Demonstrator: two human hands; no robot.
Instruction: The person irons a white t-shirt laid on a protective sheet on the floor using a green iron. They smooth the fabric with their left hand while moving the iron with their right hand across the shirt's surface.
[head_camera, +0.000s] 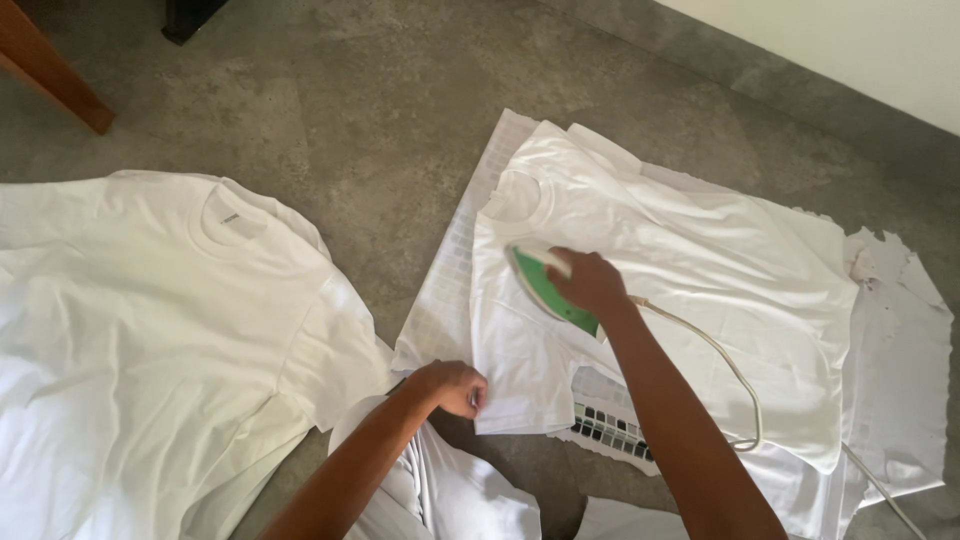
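A white T-shirt (700, 260) lies spread on a white checked cloth (455, 270) on the floor. My right hand (590, 283) grips the handle of a green and white iron (537, 280), which rests on the shirt's left chest below the collar. The iron's pale cord (730, 370) loops across the shirt to the lower right. My left hand (452, 386) pinches the shirt's near left edge by the sleeve hem, holding the fabric down.
A second white T-shirt (150, 330) lies flat on the grey stone floor (380, 110) at the left, over more white garments. A wooden furniture leg (55, 65) stands at the top left. A pale wall (860, 45) runs along the top right.
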